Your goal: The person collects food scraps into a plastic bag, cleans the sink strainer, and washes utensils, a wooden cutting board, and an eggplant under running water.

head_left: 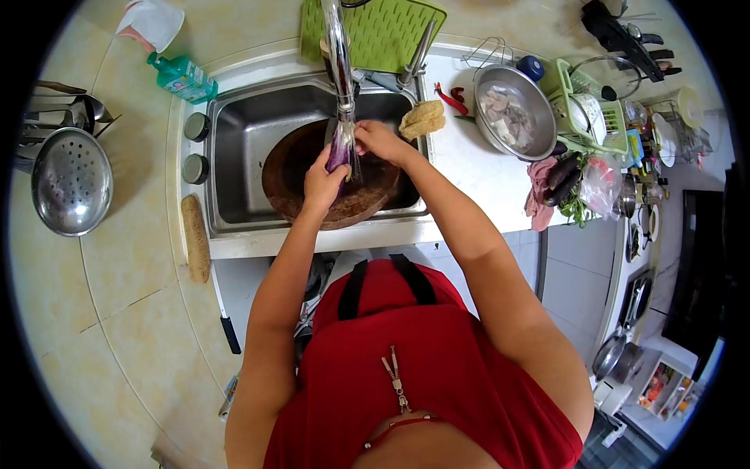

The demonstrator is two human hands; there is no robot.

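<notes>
Under the chrome faucet (337,59), a purple eggplant (341,152) is held over the sink (242,117). My left hand (322,184) is wrapped round its lower part. My right hand (377,142) is beside its upper end with the fingers bent inward; whether they grip it is hard to make out. Water seems to run down over the eggplant. Below both hands a round dark wooden board (293,176) lies in the sink.
A yellow sponge (423,119) rests on the sink's right edge. Further right are red chilies (451,99), a metal bowl (542,117) of pale pieces, more eggplants (564,178) and a green rack (621,141). A green bottle (183,78) stands at the back left.
</notes>
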